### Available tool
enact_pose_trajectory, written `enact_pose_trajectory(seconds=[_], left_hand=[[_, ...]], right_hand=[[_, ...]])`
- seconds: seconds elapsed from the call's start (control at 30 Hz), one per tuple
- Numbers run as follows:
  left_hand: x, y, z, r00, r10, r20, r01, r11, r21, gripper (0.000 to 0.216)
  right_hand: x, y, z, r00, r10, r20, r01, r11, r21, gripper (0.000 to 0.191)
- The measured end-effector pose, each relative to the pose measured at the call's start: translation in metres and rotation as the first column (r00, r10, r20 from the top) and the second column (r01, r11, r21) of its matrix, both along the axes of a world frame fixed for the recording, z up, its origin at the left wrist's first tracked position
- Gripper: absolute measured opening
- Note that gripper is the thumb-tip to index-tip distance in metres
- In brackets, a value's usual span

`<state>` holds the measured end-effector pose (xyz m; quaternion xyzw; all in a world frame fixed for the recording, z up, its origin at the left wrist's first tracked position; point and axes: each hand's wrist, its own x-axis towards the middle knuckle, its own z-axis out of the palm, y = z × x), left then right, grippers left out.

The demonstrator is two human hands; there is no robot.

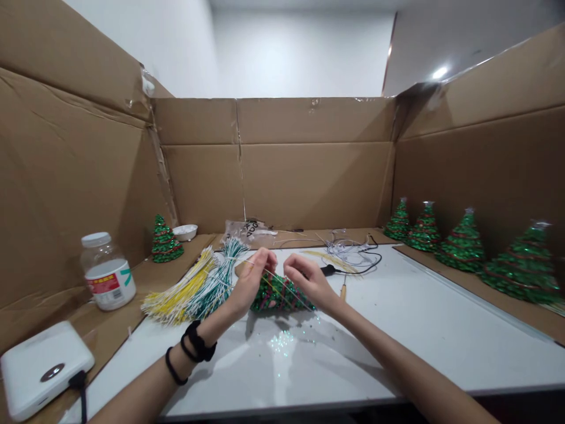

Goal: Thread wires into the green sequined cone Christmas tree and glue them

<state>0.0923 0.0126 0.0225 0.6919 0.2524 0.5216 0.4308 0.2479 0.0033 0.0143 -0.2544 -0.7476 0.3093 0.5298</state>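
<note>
A green tinsel Christmas tree [276, 297] lies on its side on the white table, partly covered by my hands. Above its left end, my left hand [252, 280] is closed, with its fingertips pinching thin pale strands [289, 285] that slant down to the right across the tree. My right hand [311, 281] is curled just above the tree's right part, thumb and fingers drawn together on the strands. Their exact grip is hidden by the fingers. To the left of my left hand lie bundles of yellow-and-white ties [179, 294] and green-and-white ties [216, 288].
Finished-looking trees [461, 241] stand in a row at right; another tree [166, 240] stands at left. A plastic jar [110, 282], a white box [46, 368] and a small bowl [185, 232] are at left. A wooden-handled tool [343, 291] and tangled cables [353, 250] lie behind my right hand.
</note>
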Motion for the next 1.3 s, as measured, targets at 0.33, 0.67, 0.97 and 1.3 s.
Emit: enact_pose_trajectory(seconds=[0.33, 0.67, 0.97, 1.3], left_hand=[[0.007, -0.007, -0.006, 0.975, -0.219, -0.023, 0.201, 0.927, -0.318, 0.038], [0.006, -0.005, -0.011, 0.982, -0.165, -0.096, 0.137, 0.960, -0.244, 0.038], [0.005, -0.006, -0.008, 0.978, -0.183, -0.104, 0.146, 0.945, -0.294, 0.038], [0.006, -0.008, -0.008, 0.952, -0.304, 0.010, 0.284, 0.877, -0.386, 0.034]], right_hand=[[-0.006, -0.001, 0.006, 0.966, 0.047, -0.254, -0.130, 0.937, -0.323, 0.030], [0.003, 0.003, 0.005, 0.979, 0.093, -0.182, -0.156, 0.914, -0.375, 0.030], [0.007, 0.005, 0.002, 0.986, 0.122, -0.117, -0.158, 0.914, -0.374, 0.035], [0.002, 0.001, 0.000, 0.966, 0.201, -0.164, -0.244, 0.921, -0.304, 0.032]])
